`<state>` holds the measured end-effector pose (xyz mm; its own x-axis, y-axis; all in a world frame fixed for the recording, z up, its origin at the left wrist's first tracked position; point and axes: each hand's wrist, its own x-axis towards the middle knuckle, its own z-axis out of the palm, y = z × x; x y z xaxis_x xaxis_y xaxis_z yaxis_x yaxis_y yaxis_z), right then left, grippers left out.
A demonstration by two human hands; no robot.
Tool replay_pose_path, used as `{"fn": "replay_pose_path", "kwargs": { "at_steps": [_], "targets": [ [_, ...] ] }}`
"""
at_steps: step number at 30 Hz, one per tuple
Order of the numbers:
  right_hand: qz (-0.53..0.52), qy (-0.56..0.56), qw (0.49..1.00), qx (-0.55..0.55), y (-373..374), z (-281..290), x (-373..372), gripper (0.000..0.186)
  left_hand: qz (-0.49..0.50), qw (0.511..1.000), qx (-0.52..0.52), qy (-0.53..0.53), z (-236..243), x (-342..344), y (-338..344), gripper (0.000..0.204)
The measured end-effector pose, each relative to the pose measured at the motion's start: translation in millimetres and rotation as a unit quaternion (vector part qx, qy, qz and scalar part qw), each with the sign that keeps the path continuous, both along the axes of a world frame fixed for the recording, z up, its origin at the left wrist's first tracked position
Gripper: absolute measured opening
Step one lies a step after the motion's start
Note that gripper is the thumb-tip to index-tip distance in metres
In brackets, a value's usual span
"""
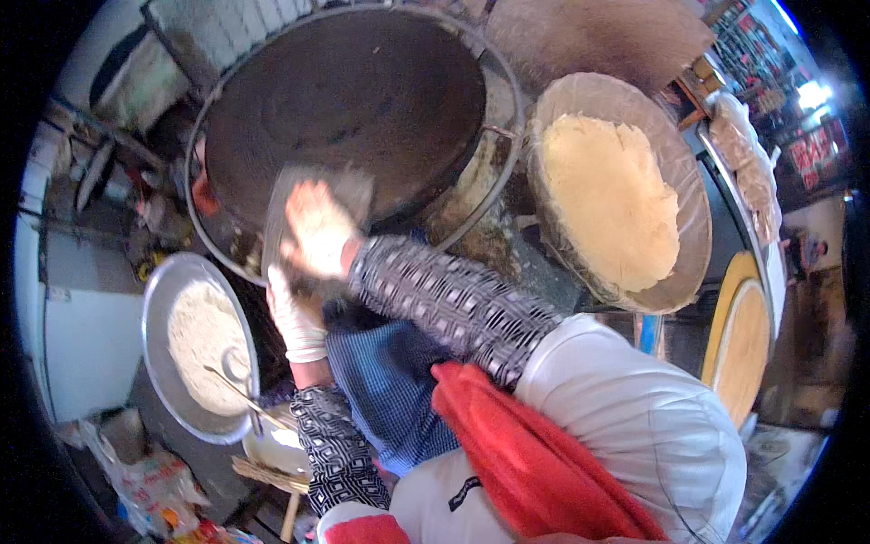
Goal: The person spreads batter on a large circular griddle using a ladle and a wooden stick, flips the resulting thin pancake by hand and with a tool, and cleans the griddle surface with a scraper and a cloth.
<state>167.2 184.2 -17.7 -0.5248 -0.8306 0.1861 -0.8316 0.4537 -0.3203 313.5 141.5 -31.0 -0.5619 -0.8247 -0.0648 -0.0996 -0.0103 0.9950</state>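
A large dark round griddle (pixel 399 100) lies in front of me inside a metal hoop. A flat grey piece (pixel 349 192), blurred, tilts over its near edge; whether it is cloth or board I cannot tell. My right hand (pixel 317 231) lies flat against this piece with its fingers apart, smeared by motion. Lower down, my left hand (pixel 294 313) in a white glove grips the near left edge of the same piece. Its fingertips are partly hidden. Both forearms wear black-and-white patterned sleeves.
To the right stands a wide plastic-lined basin (pixel 693 236) of pale yellow dough or batter. A metal basin (pixel 159 363) at the left holds whitish flour or meal and a ladle (pixel 237 385). Round boards (pixel 739 344) lean at the far right; plastic bags (pixel 145 485) sit at lower left.
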Motion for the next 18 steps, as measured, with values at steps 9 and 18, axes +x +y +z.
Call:
{"fn": "replay_pose_path", "kwargs": {
  "at_steps": [9,18],
  "targets": [
    [0.061,-0.271,0.960,0.026,207,63,91,0.107,0.095,0.992,0.061,0.064,90,36,121,0.065],
    [-0.173,-0.102,0.970,-0.136,451,67,134,0.066,-0.376,0.912,-0.133,0.096,110,3,298,0.041]
  ]
}}
